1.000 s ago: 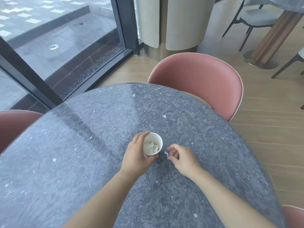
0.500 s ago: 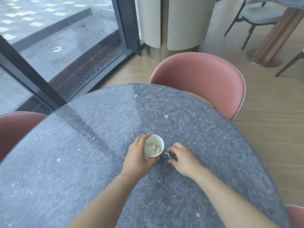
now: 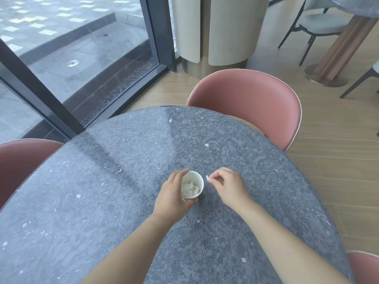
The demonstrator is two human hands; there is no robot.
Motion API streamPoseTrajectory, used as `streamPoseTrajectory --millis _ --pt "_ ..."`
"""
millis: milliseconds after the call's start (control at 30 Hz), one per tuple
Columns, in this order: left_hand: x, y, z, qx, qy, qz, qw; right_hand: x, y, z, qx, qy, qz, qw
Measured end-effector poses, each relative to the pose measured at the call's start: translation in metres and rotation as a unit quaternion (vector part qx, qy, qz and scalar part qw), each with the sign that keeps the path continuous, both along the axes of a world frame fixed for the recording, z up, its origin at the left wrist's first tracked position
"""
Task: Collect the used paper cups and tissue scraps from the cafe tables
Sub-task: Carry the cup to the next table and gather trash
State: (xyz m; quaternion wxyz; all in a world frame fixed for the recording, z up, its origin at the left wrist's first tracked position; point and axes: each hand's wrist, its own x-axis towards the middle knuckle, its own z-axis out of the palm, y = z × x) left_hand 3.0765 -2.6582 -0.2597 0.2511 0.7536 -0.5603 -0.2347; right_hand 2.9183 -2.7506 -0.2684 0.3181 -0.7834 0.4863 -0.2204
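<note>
Left hand (image 3: 172, 198) grips the paper cup (image 3: 192, 184): fingers wrapped round its left wall, thumb on the near side, index tip at the far rim. Cup is upright, mouth up, around the middle of the table (image 3: 102, 181), well in from every edge. Whether its base sits on the surface or is slightly lifted, can't tell; the hand covers it. Crumpled tissue scraps (image 3: 189, 188) lie in the cup, filling the bottom.

Right hand (image 3: 229, 187) is just right of the cup, not touching it. Thumb and index pinch a small white tissue bit (image 3: 207, 177), held just beside the cup's right rim and above the surface. The other fingers are curled in toward the palm.

Table is round, dark grey stone with pale flecks. Both forearms come in over the near edge.

One pink chair (image 3: 246, 103) is tucked in at the far right edge, a second pink chair (image 3: 18, 160) at the left edge, and the corner of a third (image 3: 365, 267) at the near right. Glass wall with a dark frame (image 3: 41, 95) stands behind the far left edge, a cream pillar (image 3: 221, 31) beyond the far edge.
</note>
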Motion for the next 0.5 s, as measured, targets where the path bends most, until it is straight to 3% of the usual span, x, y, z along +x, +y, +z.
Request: streamPoseTrajectory --millis 133,267,500 --pt "-0.008 0.016 0.014 0.031 -0.039 -0.033 0.998 0.007 0.025 0.042 -0.029 -0.045 0.088 0.995" --pt "-0.020 0.044 0.038 0.020 -0.044 -0.059 0.997 -0.002 0.056 0.061 -0.051 0.059 0.184 0.980" --pt "-0.039 0.103 0.091 -0.018 -0.062 -0.086 0.994 -0.029 0.121 0.111 -0.046 -0.001 0.128 0.991"
